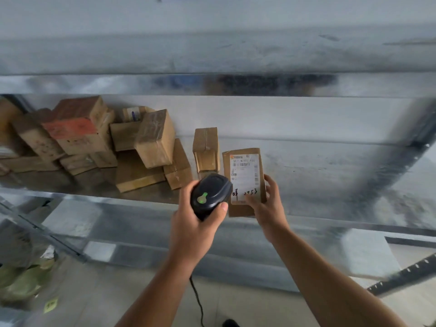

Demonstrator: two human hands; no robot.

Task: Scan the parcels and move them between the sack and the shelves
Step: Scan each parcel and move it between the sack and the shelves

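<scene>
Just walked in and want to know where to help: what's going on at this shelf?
A person is scanning a parcel at a metal shelf. The left hand grips a black corded scanner, held right beside the flat brown parcel. The right hand holds that parcel by its lower end at the shelf's front edge, label facing up. A pile of cardboard boxes sits further left on the same shelf.

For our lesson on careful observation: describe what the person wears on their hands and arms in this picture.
Nothing worn shows. The left hand and right hand are bare, with no gloves or rings visible. The left forearm and right forearm are uncovered down to the picture's lower edge: no sleeves, watch or wristband.
</scene>
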